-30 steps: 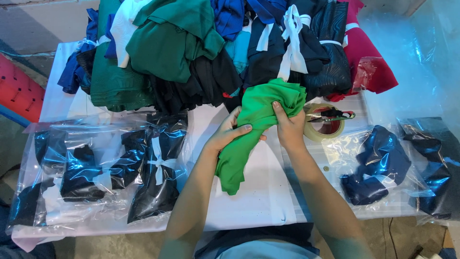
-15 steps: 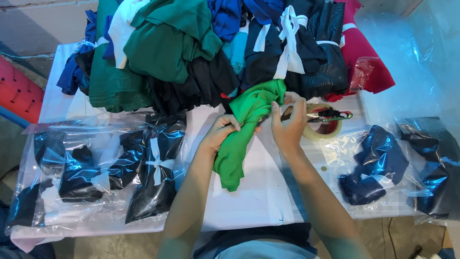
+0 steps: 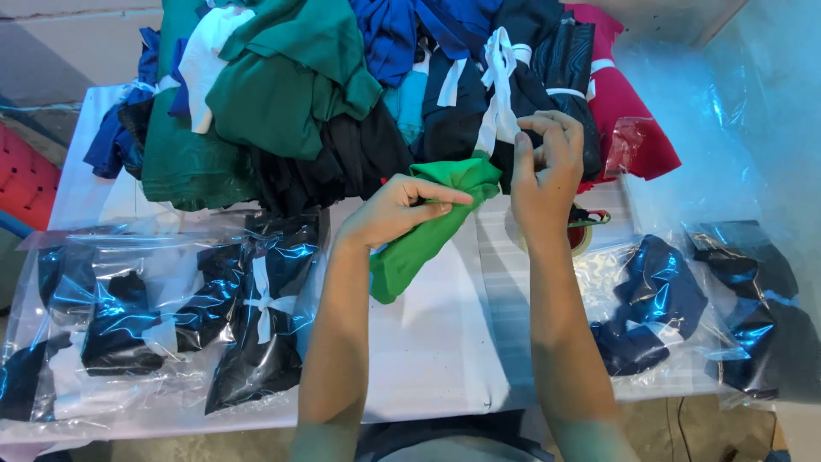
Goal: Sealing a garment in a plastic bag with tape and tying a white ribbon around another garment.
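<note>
- Clear plastic bags holding folded dark navy garments tied with white strips (image 3: 171,316) lie on the white table (image 3: 445,351), well left of the left hand, overlapping one another.
- Behind both hands sits a heaped pile of loose garments in dark green, black, blue and red (image 3: 342,94), touching the far end of the thing being worked.
- Left hand (image 3: 398,210) is partly closed, thumb and forefinger pinching the upper end of the rolled bright green cloth bundle (image 3: 428,231); that bundle's long axis runs diagonally, from its bunched top between the two hands down and leftward past the left wrist.
- Right hand (image 3: 547,171) is just right of the bundle's top and a little farther away, fingers curled and pinching a white fabric strip (image 3: 500,85) that rises into the pile.
- Under the right wrist a roll of tape (image 3: 586,231) is mostly hidden.
- Right of that hand lie more bagged navy garments (image 3: 650,308); the outermost bag is cut off by the picture's edge.
</note>
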